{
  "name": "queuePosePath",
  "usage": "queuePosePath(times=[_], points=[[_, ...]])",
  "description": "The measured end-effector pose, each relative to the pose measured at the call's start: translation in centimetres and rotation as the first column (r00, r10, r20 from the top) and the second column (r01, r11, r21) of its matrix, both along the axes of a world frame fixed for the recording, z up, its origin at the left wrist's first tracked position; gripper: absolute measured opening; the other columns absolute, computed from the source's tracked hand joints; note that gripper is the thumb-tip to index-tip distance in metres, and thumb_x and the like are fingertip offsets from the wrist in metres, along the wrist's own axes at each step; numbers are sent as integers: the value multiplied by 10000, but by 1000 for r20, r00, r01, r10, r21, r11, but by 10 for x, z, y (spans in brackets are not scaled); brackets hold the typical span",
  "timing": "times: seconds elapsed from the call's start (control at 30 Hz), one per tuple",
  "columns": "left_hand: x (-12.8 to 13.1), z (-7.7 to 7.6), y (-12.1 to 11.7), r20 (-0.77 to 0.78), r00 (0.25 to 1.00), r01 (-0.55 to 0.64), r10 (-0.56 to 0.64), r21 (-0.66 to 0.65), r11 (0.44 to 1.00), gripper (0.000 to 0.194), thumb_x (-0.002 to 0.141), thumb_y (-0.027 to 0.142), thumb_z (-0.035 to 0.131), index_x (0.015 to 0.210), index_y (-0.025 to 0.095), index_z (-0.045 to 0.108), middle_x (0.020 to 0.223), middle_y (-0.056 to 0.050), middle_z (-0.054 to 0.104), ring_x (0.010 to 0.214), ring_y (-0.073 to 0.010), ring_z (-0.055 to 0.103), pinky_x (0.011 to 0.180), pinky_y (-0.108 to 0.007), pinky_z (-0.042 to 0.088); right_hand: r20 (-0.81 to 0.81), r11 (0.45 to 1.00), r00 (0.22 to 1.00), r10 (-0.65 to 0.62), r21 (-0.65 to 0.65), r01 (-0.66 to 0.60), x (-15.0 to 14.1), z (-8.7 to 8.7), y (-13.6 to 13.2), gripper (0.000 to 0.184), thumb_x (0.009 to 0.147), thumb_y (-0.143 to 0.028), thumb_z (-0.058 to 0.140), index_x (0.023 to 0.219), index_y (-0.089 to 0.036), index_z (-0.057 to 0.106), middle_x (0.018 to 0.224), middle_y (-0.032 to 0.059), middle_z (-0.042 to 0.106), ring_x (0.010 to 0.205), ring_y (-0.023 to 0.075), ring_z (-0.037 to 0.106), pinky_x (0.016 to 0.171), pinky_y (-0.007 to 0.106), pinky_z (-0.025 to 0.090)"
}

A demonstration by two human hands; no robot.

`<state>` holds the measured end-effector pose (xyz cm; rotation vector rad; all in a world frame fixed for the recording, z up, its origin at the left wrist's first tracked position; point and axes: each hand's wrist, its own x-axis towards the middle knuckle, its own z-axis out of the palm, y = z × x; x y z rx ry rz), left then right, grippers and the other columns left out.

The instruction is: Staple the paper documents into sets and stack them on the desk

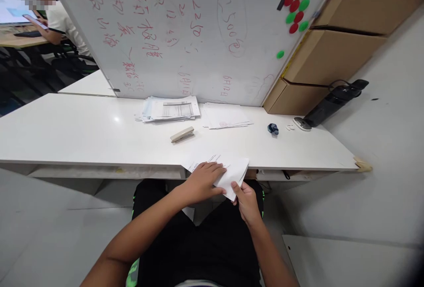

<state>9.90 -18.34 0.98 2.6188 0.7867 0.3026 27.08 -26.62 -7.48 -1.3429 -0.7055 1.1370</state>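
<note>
White printed paper sheets point(236, 170) lie partly over the desk's front edge, their near corner sticking out above my lap. My left hand point(207, 181) rests flat on top of them with its fingers stretched out. At the near right corner my right hand point(245, 196) pinches the sheets, thumb on top and fingers beneath. Beyond my hands, a beige stapler point(182, 134) lies on the desk. Behind it sit a thick stack of papers point(179, 109) and, to the right, a thinner stack of papers point(228, 117).
A whiteboard point(198, 26) with red writing and round magnets stands along the desk's back. Cardboard boxes point(341, 57) are stacked at right, beside a leaning black bottle point(334, 103). A small dark blue object point(273, 129) lies nearby. Another person point(66, 24) sits far left holding a phone.
</note>
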Motion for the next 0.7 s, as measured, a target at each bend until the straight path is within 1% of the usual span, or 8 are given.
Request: queuePosePath(times=[0.07, 0.13, 0.2, 0.27, 0.37, 0.47, 0.57, 0.7], points=[[0, -2, 8, 6, 1000, -17, 17, -1, 1000, 538, 851, 439, 609, 1326, 224, 478, 1361, -85, 540, 1269, -257, 470, 1029, -411, 364, 65, 1000, 998, -5, -13, 6, 1, -3, 0, 434, 723, -557, 696, 587, -179, 533, 389, -47, 468, 358, 70, 369, 379, 208, 249], [-2, -1, 15, 13, 999, -49, 49, -25, 999, 448, 885, 400, 568, 1296, 231, 516, 1288, -83, 599, 1193, -253, 538, 982, -393, 399, 100, 1000, 995, 16, -25, -13, 3, -4, 0, 449, 734, -568, 681, 572, -182, 518, 365, -55, 438, 351, 65, 350, 387, 207, 236], [-6, 4, 21, 32, 995, -94, 97, -76, 993, 408, 903, 419, 525, 1267, 238, 554, 1219, -80, 643, 1113, -262, 589, 933, -383, 427, 109, 999, 993, 34, -25, -31, 3, -4, -1, 446, 743, -570, 671, 578, -184, 520, 373, -53, 444, 359, 67, 359, 397, 208, 242], [-9, 11, 24, 77, 986, -136, 149, -158, 978, 424, 905, 473, 494, 1262, 256, 569, 1202, -65, 654, 1076, -268, 606, 906, -370, 440, 103, 999, 994, 39, -19, -37, 3, -4, -2, 442, 748, -569, 666, 578, -188, 520, 391, -48, 456, 371, 75, 376, 405, 212, 255], [-12, 21, 24, 158, 961, -169, 227, -313, 934, 434, 907, 501, 463, 1268, 287, 573, 1228, -30, 645, 1085, -255, 599, 907, -342, 446, 84, 999, 996, 36, -1, -36, 2, -4, -1, 430, 751, -563, 666, 584, -190, 532, 412, -45, 465, 385, 85, 391, 410, 219, 271], [-11, 26, 21, 240, 928, -156, 284, -443, 883, 408, 914, 477, 451, 1232, 278, 612, 1228, -15, 647, 1088, -242, 598, 909, -325, 456, 71, 999, 997, 34, 13, -35, 1, -3, -1, 414, 755, -548, 671, 594, -187, 547, 424, -44, 469, 394, 86, 396, 414, 221, 280], [-9, 26, 19, 300, 896, -134, 328, -522, 842, 404, 919, 473, 444, 1189, 255, 650, 1234, -18, 647, 1087, -239, 607, 927, -331, 461, 57, 999, 998, 35, 24, -36, 1, -2, 0, 402, 758, -532, 676, 598, -184, 551, 434, -43, 474, 401, 84, 404, 417, 220, 287], [-6, 23, 18, 287, 879, -154, 380, -584, 797, 444, 933, 493, 402, 1196, 238, 652, 1354, -34, 556, 1242, -243, 515, 1049, -374, 388, 49, 999, 998, 32, 29, -34, 2, -4, 0, 397, 743, -524, 685, 591, -182, 554, 436, -45, 471, 400, 82, 406, 412, 216, 289]])
